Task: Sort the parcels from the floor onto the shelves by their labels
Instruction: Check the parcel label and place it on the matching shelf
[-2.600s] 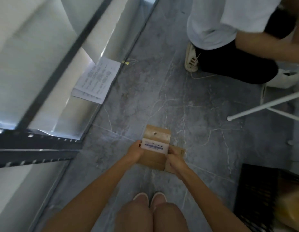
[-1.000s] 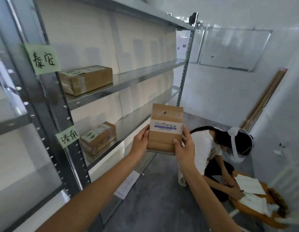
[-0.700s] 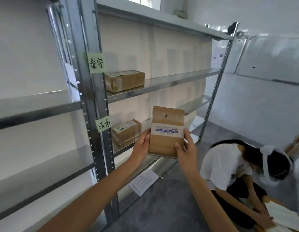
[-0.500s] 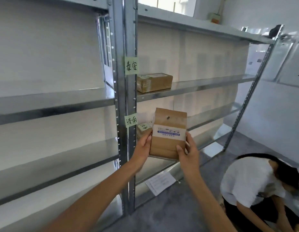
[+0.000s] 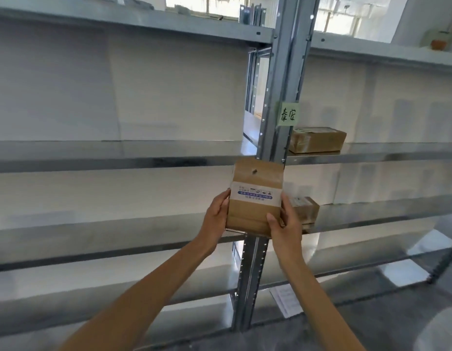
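- Parcel (image 5: 255,196) is a small brown cardboard box, held up in the air right in front of the metal post (image 5: 285,79) of the shelves.
- Left hand (image 5: 216,219) grips its left edge and right hand (image 5: 285,225) grips its right edge, with the fingers (image 5: 271,220) pressed tight on the cardboard.
- A white label (image 5: 255,195) with blue print runs across the front.
- A green note (image 5: 287,114) with writing is stuck on the post, above the parcel.
- Just right of the post, one brown box (image 5: 317,139) sits on the upper shelf (image 5: 371,154).
- Another box (image 5: 304,210) sits on the shelf below, partly hidden behind the right hand.
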A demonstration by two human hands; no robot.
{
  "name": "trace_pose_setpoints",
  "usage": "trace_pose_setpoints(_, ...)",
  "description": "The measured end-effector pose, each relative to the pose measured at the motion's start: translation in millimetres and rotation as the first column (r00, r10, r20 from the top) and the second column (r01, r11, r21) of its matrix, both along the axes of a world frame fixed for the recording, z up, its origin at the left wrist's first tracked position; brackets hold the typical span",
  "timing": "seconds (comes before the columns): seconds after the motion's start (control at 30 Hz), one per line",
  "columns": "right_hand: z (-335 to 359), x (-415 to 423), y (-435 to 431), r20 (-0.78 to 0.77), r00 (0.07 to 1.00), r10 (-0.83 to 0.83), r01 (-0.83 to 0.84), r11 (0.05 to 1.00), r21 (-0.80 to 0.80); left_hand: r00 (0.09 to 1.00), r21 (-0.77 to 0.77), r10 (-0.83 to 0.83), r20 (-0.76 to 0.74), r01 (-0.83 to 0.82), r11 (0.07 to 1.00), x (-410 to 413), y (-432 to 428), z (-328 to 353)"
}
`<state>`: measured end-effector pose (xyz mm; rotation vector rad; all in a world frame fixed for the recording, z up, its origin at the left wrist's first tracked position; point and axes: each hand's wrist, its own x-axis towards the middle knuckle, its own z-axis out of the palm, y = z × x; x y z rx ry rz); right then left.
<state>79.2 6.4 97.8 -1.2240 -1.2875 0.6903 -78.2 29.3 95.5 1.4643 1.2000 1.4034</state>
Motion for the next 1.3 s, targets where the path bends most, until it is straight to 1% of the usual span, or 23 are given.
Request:
trace_pose_setpoints(0.23, 11, -84, -9, -0.067, 0.979, 0.191, -0.189, 0.981, 0.040, 0.992, 0.018, 0.125, 0.006, -0.125, 0.992, -87, -26, 6)
trace_pose_setpoints(0.4, 14, -149, -15, -0.074, 0.969, 0.235, -0.235, 0.972, 0.009, 0.982, 0.036, 0.191, 0.015, -0.191, 0.981, -149, -48, 14)
trace_pose_setpoints(0.67, 19, -258, -32, -0.024, 0.940, 0.341, -0.340, 0.939, 0.054, 0.953, -0.001, 0.300, 0.049, -0.300, 0.954, -250, -94, 22)
trace_pose_setpoints(0.83, 20, -321, -48, -0.031, 0.910, 0.413, -0.411, 0.909, 0.070, 0.938, -0.013, 0.344, 0.054, -0.343, 0.939, -313, -124, 21)
trace_pose_setpoints(1.07, 17, -377, -60, -0.058, 0.870, 0.489, -0.487, 0.872, 0.050, 0.917, -0.072, 0.388, 0.095, -0.383, 0.921, -367, -147, 20)
trace_pose_setpoints(1.3, 26, -424, -34, -0.081, 0.809, 0.582, -0.578, 0.813, 0.068, 0.881, -0.072, 0.461, 0.104, -0.455, 0.887, -411, -134, 26)
